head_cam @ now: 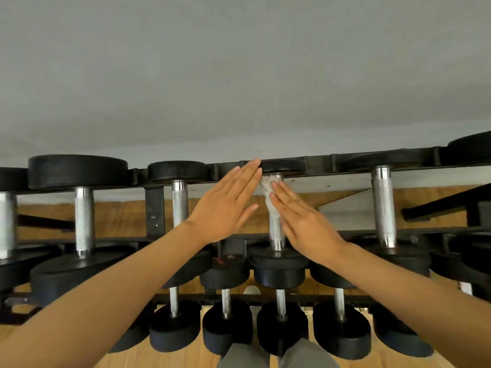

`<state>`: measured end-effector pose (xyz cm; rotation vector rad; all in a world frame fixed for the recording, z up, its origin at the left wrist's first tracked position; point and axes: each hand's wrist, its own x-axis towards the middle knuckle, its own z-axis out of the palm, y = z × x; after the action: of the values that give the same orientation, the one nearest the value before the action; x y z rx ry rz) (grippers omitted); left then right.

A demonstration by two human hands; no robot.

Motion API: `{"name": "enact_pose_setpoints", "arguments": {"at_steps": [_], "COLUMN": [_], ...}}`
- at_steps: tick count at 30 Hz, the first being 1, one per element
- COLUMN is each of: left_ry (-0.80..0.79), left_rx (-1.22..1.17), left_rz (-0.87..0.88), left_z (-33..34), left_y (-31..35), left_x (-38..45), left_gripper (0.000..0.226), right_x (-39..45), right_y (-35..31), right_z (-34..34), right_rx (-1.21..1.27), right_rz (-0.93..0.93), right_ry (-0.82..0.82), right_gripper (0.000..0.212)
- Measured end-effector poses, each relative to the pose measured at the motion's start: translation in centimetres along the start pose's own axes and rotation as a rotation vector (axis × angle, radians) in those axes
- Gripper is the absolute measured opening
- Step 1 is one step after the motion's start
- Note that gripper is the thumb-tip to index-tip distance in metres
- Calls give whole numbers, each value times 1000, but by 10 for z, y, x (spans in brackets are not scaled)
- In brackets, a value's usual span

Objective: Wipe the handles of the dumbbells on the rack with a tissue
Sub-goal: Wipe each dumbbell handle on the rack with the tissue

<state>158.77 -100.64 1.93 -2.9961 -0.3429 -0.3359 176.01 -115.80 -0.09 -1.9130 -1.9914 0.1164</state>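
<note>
Two flat hands, left [225, 205] and right [305, 219], fingers straight, are flanking a knurled steel handle [276, 232]. A crumpled white tissue [268, 193] is lying pressed under the right fingers [281, 193]. Round black dumbbell heads are lining the rack [318, 159].

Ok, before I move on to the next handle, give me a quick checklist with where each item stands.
1. White crumpled tissue on the knurled steel handle of the middle top-row dumbbell: ok.
2. Right hand presses the tissue with straight fingers: ok.
3. Left hand flat beside the handle, touching the tissue: cannot tell.
4. Lower part of that handle bare, already wiped: cannot tell.
5. Next steel handle to the right unobstructed: ok.
6. Dumbbell seated on the black metal rack: ok.
</note>
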Motion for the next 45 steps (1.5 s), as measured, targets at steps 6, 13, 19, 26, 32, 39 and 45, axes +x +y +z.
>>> {"name": "enact_pose_setpoints", "arguments": {"at_steps": [6, 13, 19, 26, 32, 39, 45], "left_ry": [-25, -129, -116, -93, -94, -46, -21], "left_rx": [-43, -39, -59, -157, -178, -244, -297], "left_rz": [56, 236, 377, 583, 783, 899, 881], "left_z": [-1, -18, -17, -10, -5, 4, 8], "left_y": [-9, -42, -52, -78, -97, -101, -98], "left_x": [9, 20, 44, 69, 91, 104, 102], "left_gripper": [59, 51, 53, 50, 50, 51, 48], "right_x": [-5, -4, 4, 50, 65, 101, 82], "right_y": [-77, -101, -118, -119, -123, -116, -142], "right_z": [-11, -7, 4, 32, 49, 50, 67], "right_rx": [172, 148, 172, 104, 223, 80, -136], "right_rz": [446, 685, 816, 940, 997, 1184, 1305], "right_ry": [-460, -547, -438, 171, 357, 413, 294], "right_gripper": [83, 88, 93, 83, 74, 75, 83]}}
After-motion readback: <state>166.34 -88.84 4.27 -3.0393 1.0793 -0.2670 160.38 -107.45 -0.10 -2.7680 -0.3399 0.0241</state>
